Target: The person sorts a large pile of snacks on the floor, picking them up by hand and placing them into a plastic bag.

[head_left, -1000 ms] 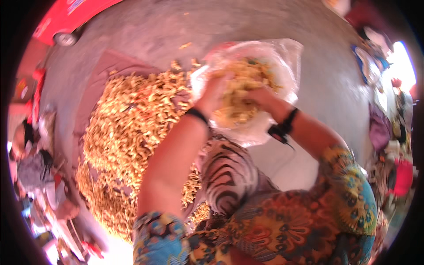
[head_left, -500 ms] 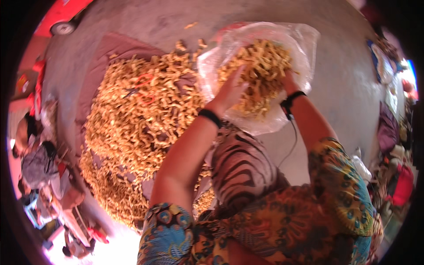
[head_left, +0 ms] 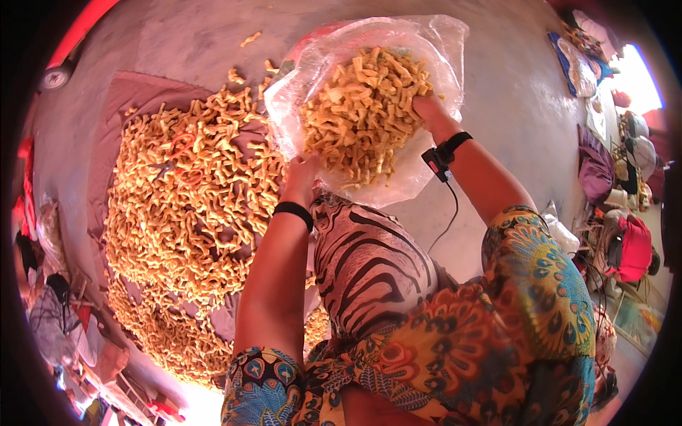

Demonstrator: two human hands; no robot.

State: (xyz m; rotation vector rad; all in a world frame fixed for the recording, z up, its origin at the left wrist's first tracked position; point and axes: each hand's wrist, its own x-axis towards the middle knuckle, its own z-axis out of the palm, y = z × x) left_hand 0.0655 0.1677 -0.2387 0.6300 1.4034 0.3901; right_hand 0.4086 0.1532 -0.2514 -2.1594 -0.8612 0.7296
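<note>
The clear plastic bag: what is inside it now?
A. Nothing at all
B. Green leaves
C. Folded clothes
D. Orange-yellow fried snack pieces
D: the clear plastic bag is filled with orange-yellow fried snack pieces, like the big pile on the cloth beside it; the left hand and the right hand are at its opening.
</note>
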